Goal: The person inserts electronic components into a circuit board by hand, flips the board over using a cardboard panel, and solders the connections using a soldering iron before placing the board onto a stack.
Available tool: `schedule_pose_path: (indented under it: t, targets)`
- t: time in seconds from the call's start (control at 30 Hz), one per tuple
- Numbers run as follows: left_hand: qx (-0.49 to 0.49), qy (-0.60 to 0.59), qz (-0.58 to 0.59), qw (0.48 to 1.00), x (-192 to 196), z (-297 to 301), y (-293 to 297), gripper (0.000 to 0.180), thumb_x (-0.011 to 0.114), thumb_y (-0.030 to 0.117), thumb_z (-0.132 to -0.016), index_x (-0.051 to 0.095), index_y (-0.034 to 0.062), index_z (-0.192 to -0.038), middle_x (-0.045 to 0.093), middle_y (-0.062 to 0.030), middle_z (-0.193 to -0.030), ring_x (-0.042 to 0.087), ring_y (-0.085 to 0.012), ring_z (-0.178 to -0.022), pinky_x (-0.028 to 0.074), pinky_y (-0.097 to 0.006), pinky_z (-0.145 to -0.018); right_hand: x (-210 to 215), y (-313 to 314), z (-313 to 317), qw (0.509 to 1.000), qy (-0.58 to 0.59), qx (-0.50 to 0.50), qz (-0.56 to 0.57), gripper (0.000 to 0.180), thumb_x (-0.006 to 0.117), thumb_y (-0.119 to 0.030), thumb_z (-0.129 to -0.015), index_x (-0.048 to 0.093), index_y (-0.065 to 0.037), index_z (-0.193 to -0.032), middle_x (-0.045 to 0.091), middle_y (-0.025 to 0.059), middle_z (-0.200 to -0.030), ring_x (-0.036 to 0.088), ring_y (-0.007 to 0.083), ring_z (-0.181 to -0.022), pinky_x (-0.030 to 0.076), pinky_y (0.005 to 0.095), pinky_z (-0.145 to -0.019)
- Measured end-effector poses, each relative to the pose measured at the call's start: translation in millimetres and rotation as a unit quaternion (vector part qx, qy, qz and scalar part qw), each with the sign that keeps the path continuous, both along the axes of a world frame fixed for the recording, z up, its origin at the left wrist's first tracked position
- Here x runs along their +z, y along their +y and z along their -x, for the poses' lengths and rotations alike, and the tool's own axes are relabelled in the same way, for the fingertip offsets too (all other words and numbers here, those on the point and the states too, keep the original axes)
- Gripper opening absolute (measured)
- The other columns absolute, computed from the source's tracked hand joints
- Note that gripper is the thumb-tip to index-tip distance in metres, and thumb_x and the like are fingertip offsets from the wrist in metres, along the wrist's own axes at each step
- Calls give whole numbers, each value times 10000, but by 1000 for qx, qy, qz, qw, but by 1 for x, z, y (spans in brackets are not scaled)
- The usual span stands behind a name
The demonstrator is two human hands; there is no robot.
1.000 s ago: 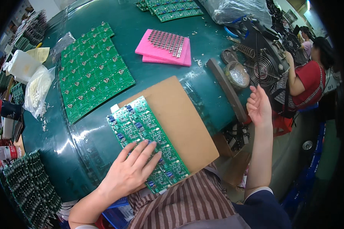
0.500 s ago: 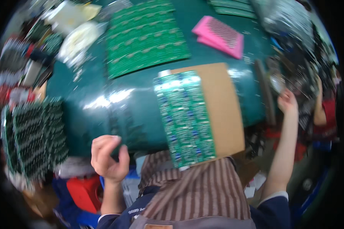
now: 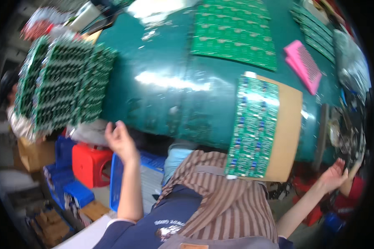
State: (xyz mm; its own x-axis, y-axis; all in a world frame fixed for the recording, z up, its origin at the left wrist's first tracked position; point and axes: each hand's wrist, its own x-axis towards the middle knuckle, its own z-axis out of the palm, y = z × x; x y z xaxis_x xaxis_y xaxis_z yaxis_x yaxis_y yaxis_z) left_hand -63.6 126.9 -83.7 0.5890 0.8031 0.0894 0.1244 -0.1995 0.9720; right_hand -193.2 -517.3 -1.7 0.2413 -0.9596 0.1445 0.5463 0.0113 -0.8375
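Observation:
A populated green circuit board panel [image 3: 255,128] lies on a brown cardboard sheet [image 3: 290,128] at the table's front edge, against my striped apron. Neither hand touches it. My left hand [image 3: 121,143] is raised off the table's near edge with fingers apart and holds nothing. Beside it, upright rows of green circuit boards [image 3: 64,83] stand packed together at the table's left end. Out at the far right, my right hand [image 3: 334,176] is turned up with its fingers loosely stretched, and I see nothing in it. It is nearest a cluttered heap of tools and parts [image 3: 340,135].
Large green board panels [image 3: 234,33] lie at the back of the table [image 3: 153,108]. A pink foam piece [image 3: 304,66] and more stacked boards [image 3: 313,31] are at the back right. A red stool [image 3: 89,166] and blue crates [image 3: 62,153] stand below left. Another person is at the right edge.
The view has swung left, so the table and boards sit farther right. My left hand is now closer to the board rows. My right hand has drawn back from the tools, its fingers loosened.

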Motion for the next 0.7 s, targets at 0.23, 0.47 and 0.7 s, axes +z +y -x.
schedule_pose_path:
  t: [0.23, 0.47, 0.7]
  targets:
    - [-186, 53, 25, 981, 121, 64, 50, 179, 513, 72, -976, 638, -33, -1048, 686, -125, -947, 655, -182, -806, 518, -275, -664, 39, 66, -23, 905, 304, -57, 292, 229, 465, -77, -955, 607, 26, -1103, 630, 91, -802, 602, 122, -677, 508, 248, -623]
    - [-270, 90, -52, 957, 171, 47, 12, 170, 533, 60, -958, 651, -42, -1026, 692, -131, -941, 658, -191, -816, 519, -282, -688, 39, 49, -17, 873, 394, 49, 283, 174, 510, -56, -941, 637, 21, -1032, 657, 69, -785, 594, 86, -668, 488, 221, -605]
    - [-300, 137, -178, 927, 236, 54, 6, 161, 556, 46, -936, 667, -52, -1000, 698, -138, -934, 660, -201, -828, 520, -290, -715, 43, 23, -27, 875, 413, 111, 225, 187, 531, -102, -936, 651, 32, -987, 662, 92, -752, 601, 98, -622, 486, 223, -570]
